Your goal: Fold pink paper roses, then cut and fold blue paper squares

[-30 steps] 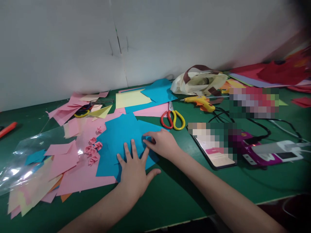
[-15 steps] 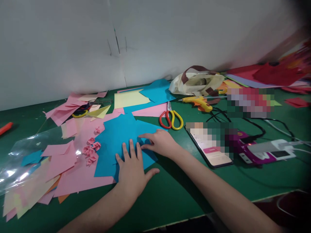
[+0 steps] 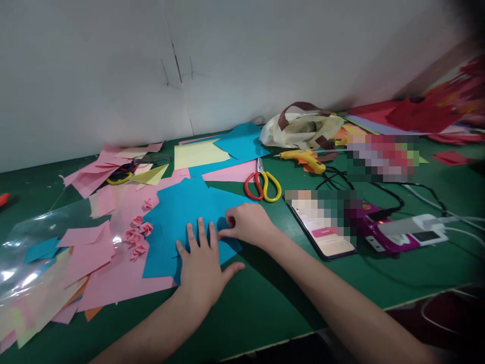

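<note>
My left hand [image 3: 202,263] lies flat on a sheet of blue paper [image 3: 170,217], its fingers spread and the thumb pointing right. My right hand [image 3: 248,222] rests at the right part of the blue paper with its fingers curled in and the thumb reaching left; what lies under the curled fingers, if anything, is hidden. Several small folded pink paper roses [image 3: 135,236] sit just left of the blue paper, on a larger pink sheet [image 3: 113,288]. Scissors [image 3: 262,186] with one red and one yellow handle lie beyond my right hand.
A yellow glue gun [image 3: 305,159], a phone [image 3: 333,242] and a purple-and-white power strip [image 3: 401,235] with cables are on the right. A cream bag [image 3: 276,131] stands by the wall. On the left lie a clear plastic sheet [image 3: 41,227] and paper pieces [image 3: 87,247].
My right hand's index finger, stretched out before, has curled in. My left hand stays flat on the blue paper. The whole view has shifted slightly.
</note>
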{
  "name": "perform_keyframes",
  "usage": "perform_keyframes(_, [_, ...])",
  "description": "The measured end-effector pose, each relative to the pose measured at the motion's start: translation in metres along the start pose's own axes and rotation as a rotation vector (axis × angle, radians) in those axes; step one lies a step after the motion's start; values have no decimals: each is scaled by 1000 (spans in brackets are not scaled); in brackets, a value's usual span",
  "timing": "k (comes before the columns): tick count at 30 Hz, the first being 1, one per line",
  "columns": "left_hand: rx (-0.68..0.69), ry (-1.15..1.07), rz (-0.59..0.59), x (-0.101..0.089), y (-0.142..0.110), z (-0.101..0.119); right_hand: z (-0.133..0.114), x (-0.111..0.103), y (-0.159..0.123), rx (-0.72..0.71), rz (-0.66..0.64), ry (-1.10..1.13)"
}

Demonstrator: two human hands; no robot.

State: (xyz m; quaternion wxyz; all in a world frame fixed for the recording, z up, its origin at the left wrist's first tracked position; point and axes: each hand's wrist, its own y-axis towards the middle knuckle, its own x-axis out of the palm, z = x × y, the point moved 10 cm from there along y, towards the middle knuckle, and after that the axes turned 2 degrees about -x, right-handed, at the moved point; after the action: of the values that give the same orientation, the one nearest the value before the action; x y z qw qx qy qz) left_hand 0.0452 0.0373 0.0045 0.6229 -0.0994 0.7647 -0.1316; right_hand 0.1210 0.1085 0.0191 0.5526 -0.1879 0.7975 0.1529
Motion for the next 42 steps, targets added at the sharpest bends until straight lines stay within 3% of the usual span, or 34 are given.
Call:
perform_keyframes(16, [-12,-45,-4,1,1,-2,2,4,0,34,-21,41])
perform_keyframes(28, [-7,-46,-19,3,0,-1,11,4,-1,111,-108,116])
perform_keyframes(36, [37,-104,-6,2,1,0,39,4,-8,247,-194,196])
perform_keyframes(42, [56,-155,-8,1,1,-1,34,18,-13,141,-403,507])
